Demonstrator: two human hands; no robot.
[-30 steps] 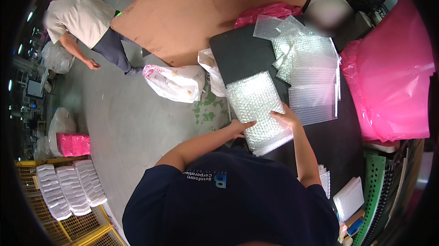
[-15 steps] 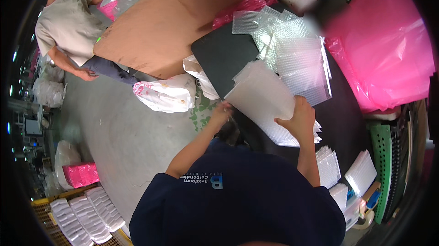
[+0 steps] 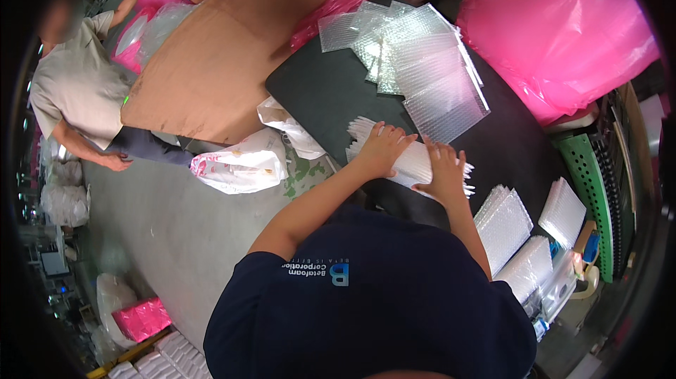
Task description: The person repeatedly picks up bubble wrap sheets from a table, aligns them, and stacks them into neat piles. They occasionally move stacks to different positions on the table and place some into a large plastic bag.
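A thick stack of bubble-wrap pouches (image 3: 411, 165) is on the black tabletop close to my body, its many edges showing at both ends. My left hand (image 3: 384, 150) is closed over the stack's left part, and my right hand (image 3: 445, 172) grips the right part with the thumb on the near side. Farther off on the same table, loose bubble-wrap pouches (image 3: 443, 90) lie fanned out and overlapping. More stacked pouches (image 3: 505, 228) rest to the right of my right forearm.
A large pink plastic bag (image 3: 563, 34) stands beyond the black table (image 3: 310, 83) at right. A brown board (image 3: 211, 62) curves across the far left, with a person (image 3: 81, 90) beside it. White plastic bags (image 3: 243, 164) sit left of the table. A green perforated piece (image 3: 588, 175) stands at right.
My left hand has come from the table edge onto the stack. The stack, lying broad side up before, is now edge-up between both hands. The view has shifted right.
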